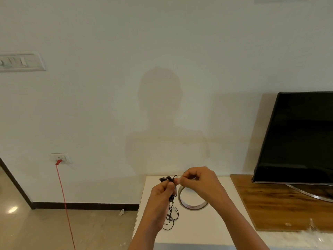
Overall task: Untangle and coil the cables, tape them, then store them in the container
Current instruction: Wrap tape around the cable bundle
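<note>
Above the white counter (198, 230), near its back edge, the hands meet. The left hand (162, 194) grips a thin black coiled cable (172, 216) and the right hand (200, 181) pinches a pale tape strip (177, 180) against it. Coiling looks done and taping seems underway. Storing remains, and no container shows.

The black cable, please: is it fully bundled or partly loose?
Partly loose. The left hand grips a bunch of the black cable, but slack loops hang below it onto the white table.

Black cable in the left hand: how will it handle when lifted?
Likely floppy: the black cable sags in loose loops below the left hand. Probably light, since a pinch holds it. Loops may spring open untaped.
</note>
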A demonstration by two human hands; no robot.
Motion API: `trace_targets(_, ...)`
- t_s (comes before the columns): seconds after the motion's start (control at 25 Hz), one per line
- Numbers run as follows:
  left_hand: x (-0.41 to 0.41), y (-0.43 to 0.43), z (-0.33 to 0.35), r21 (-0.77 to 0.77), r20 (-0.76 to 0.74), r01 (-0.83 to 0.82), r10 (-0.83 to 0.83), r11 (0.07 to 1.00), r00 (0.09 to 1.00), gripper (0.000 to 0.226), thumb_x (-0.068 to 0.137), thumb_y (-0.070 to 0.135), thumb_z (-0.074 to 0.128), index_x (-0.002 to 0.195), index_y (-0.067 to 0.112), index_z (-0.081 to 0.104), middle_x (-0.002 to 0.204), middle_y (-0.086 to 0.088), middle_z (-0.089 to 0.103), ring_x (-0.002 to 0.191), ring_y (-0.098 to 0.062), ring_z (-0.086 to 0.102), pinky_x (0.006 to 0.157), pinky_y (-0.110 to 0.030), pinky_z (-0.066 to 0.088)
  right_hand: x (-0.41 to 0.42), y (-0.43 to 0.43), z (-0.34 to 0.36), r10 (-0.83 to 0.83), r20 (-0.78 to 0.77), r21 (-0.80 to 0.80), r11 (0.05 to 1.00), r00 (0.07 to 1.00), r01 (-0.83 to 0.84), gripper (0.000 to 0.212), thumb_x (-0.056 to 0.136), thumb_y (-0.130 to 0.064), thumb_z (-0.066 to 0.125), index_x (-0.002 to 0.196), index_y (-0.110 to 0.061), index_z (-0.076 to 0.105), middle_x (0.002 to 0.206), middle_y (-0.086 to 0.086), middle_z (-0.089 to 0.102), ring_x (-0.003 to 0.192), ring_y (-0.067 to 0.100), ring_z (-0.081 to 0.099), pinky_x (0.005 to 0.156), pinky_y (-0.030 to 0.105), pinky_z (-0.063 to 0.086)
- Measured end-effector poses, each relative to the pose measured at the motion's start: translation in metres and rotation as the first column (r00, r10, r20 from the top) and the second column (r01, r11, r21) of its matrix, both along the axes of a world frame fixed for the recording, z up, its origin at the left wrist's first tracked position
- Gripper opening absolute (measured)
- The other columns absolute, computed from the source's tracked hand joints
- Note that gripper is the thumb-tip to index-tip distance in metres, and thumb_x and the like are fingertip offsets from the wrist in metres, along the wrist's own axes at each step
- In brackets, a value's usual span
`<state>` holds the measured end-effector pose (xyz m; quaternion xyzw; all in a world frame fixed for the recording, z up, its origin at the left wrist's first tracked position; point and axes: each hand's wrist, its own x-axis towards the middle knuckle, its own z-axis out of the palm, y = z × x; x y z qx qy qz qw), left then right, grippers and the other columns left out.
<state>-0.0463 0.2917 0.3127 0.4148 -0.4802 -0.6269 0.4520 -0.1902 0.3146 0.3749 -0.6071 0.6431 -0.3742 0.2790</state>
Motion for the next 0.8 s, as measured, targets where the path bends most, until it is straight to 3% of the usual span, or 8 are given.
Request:
trace_targets(0.12, -0.002, 0.004, 0.001, -0.070, 0.097, 0.033, -0.026, 0.997, 0.995, 0.027, 0.098, 0.022, 0.050, 0.092, 0.020, 0.076, 0.083, -0.001, 0.067, 0.084, -0.010, 0.055, 0.085, -0.025, 0.040, 0.003, -0.005, 0.002, 0.032, -0.078, 0.013, 0.999, 0.996, -0.031, 0.012, 0.076, -0.034, 0.071, 0.065, -0.033, 0.069, 0.071, -0.012, 0.069, 0.070, 0.001, 0.061, 0.063, 0.015, 0.042)
trace_targets(0.2, -0.004, 0.005, 0.006, -0.103, 0.137, 0.010, 0.004, 0.995, 0.991, 0.023, 0.096, 0.023, 0.053, 0.088, 0.019, 0.074, 0.069, 0.008, 0.064, 0.072, -0.004, 0.053, 0.072, -0.016, 0.041, 0.006, -0.006, 0.003, 0.043, -0.120, 0.034, 0.999, 0.992, -0.039, 0.009, 0.078, -0.029, 0.070, 0.069, -0.027, 0.069, 0.073, -0.010, 0.068, 0.066, 0.002, 0.059, 0.057, 0.010, 0.039)
trace_targets(0.32, -0.006, 0.004, 0.009, -0.142, 0.206, -0.045, 0.074, 0.989, 0.976, 0.022, 0.094, 0.024, 0.058, 0.078, 0.022, 0.074, 0.065, 0.002, 0.059, 0.068, -0.010, 0.048, 0.068, -0.023, 0.038, 0.008, -0.008, 0.002, 0.030, -0.155, 0.023, 0.999, 0.987, -0.027, 0.008, 0.078, -0.026, 0.069, 0.070, -0.023, 0.070, 0.075, -0.008, 0.068, 0.063, 0.002, 0.057, 0.053, 0.009, 0.037)
trace_targets(0.44, -0.007, 0.002, 0.010, -0.168, 0.263, -0.048, 0.091, 0.985, 0.961, 0.021, 0.093, 0.027, 0.059, 0.083, 0.017, 0.074, 0.072, -0.012, 0.063, 0.071, -0.012, 0.049, 0.070, -0.028, 0.040, 0.006, -0.010, 0.002, 0.035, -0.153, 0.033, 0.999, 0.988, -0.030, 0.007, 0.077, -0.026, 0.070, 0.071, -0.021, 0.071, 0.074, -0.009, 0.068, 0.066, 0.005, 0.060, 0.054, 0.011, 0.039)
trace_targets(0.64, -0.007, 0.000, 0.009, -0.226, 0.394, 0.013, 0.079, 0.974, 0.916, 0.022, 0.095, 0.027, 0.056, 0.090, 0.011, 0.072, 0.066, -0.001, 0.050, 0.064, -0.011, 0.038, 0.062, -0.022, 0.034, 0.002, -0.014, 0.001, 0.078, -0.127, 0.077, 0.995, 0.989, -0.068, 0.007, 0.075, -0.022, 0.070, 0.068, -0.022, 0.070, 0.074, -0.004, 0.071, 0.076, 0.018, 0.068, 0.060, 0.020, 0.047)
trace_targets(0.72, -0.010, 0.000, 0.008, -0.252, 0.447, -0.001, 0.117, 0.968, 0.887, 0.020, 0.094, 0.025, 0.057, 0.089, 0.012, 0.071, 0.060, 0.006, 0.046, 0.056, -0.007, 0.035, 0.054, -0.015, 0.031, 0.002, -0.015, -0.001, 0.076, -0.126, 0.081, 0.994, 0.989, -0.066, 0.009, 0.075, -0.022, 0.070, 0.066, -0.022, 0.068, 0.071, -0.004, 0.070, 0.069, 0.016, 0.065, 0.058, 0.019, 0.046)
trace_targets(0.8, -0.011, 0.000, 0.008, -0.285, 0.481, -0.011, 0.153, 0.958, 0.863, 0.016, 0.092, 0.023, 0.061, 0.089, 0.014, 0.073, 0.063, 0.005, 0.055, 0.055, -0.005, 0.041, 0.052, -0.012, 0.034, 0.004, -0.015, -0.003, 0.058, -0.129, 0.077, 0.996, 0.990, -0.048, 0.013, 0.073, -0.022, 0.070, 0.061, -0.023, 0.066, 0.064, -0.004, 0.066, 0.057, 0.008, 0.057, 0.052, 0.016, 0.042)
